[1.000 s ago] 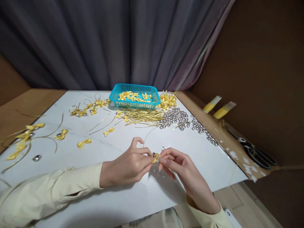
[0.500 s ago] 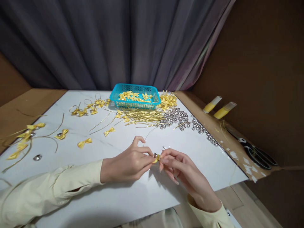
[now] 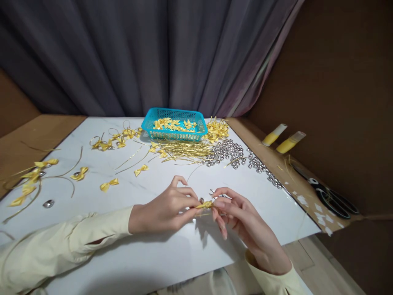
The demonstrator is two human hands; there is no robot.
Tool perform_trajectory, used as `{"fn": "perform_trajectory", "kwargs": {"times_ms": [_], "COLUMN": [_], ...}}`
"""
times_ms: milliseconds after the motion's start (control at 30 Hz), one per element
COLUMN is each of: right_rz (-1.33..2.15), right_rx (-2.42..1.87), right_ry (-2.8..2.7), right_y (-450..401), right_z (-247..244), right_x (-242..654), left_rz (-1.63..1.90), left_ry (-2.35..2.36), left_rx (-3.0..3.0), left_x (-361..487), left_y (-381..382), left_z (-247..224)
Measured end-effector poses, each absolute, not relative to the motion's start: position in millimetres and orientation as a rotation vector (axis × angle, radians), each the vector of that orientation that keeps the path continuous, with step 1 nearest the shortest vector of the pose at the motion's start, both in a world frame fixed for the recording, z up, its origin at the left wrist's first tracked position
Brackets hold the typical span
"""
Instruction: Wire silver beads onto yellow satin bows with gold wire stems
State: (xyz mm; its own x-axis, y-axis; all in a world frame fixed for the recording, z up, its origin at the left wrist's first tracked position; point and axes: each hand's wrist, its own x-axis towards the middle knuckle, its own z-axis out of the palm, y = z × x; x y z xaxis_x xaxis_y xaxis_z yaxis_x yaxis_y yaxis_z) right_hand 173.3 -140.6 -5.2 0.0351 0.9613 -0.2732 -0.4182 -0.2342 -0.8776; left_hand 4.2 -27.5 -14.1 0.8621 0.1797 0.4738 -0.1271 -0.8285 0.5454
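Observation:
My left hand (image 3: 170,207) pinches one end of a small yellow ribbon bow (image 3: 205,204) over the white board. At the bow's other end are the closed thumb and forefinger of my right hand (image 3: 242,215); whether they grip ribbon or cord there is hard to see. Against the bow's far side shows a silver bead (image 3: 202,200). A thin gold cord runs just below the bow, and a fine strand curves up behind my left fingers. Thin metal tips (image 3: 211,193) stick out by my right forefinger, the rest mostly hidden by the hand.
Behind my hands stands a turquoise basket (image 3: 175,136) of yellow bows. Gold cords (image 3: 187,149) and silver heart-shaped beads (image 3: 227,151) lie before it. Loose bows (image 3: 109,184) are at left. Black-handled scissors (image 3: 331,200) and two yellow-filled tubes (image 3: 291,142) rest at right.
My right hand has shifted slightly right, away from my left fingers. More of the yellow bow now shows between the hands, and its silver bead sits on the far side.

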Motion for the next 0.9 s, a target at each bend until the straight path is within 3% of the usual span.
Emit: {"fn": "perform_trajectory", "kwargs": {"times_ms": [400,900], "right_rz": [1.427,0.772], "right_rx": [-1.419,-1.648], "right_ry": [-0.998,-1.392], "right_y": [-147.3,-148.0], "right_z": [1.0,1.2], "right_x": [169.9,153.0], "left_rz": [0.688,0.622], "left_ry": [0.210,0.028], "left_rx": [2.401,2.668], "left_x": [5.0,3.8], "left_y": [-28.5,-32.9], "left_z": [-11.5,-17.1]}}
